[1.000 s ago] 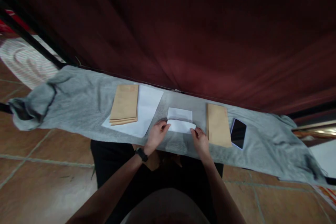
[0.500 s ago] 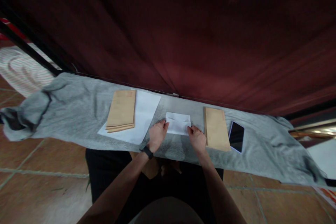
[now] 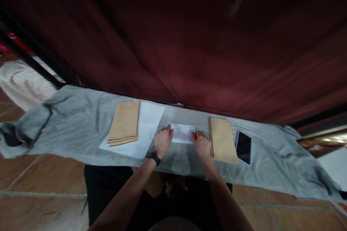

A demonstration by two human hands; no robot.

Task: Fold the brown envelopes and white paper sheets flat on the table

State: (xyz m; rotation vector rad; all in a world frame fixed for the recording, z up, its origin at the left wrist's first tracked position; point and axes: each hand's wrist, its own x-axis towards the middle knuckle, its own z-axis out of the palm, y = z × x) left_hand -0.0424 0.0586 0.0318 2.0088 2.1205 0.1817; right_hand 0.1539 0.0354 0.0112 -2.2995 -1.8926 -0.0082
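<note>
A white sheet of paper (image 3: 182,134), folded into a small rectangle, lies on the grey cloth right in front of me. My left hand (image 3: 163,140) grips its left edge, with a dark band on that wrist. At the opposite edge, my right hand (image 3: 202,144) holds the paper between thumb and bent fingers. Just right of that hand is a stack of brown envelopes (image 3: 222,140). Over on the left, several more brown envelopes (image 3: 124,120) rest on top of larger white paper (image 3: 149,124).
A phone (image 3: 243,148) with a dark screen lies beside the right envelopes. The grey cloth (image 3: 84,126) covers a long narrow surface, wrinkled at both ends. Behind it rises a dark red panel (image 3: 173,43). Striped fabric (image 3: 25,83) is at far left, above a tiled floor (image 3: 48,180).
The paper's top part, which stood partly apart earlier, now lies folded flat, so the rectangle looks shorter. Both hands stay at its sides. The whole view has tilted slightly upward.
</note>
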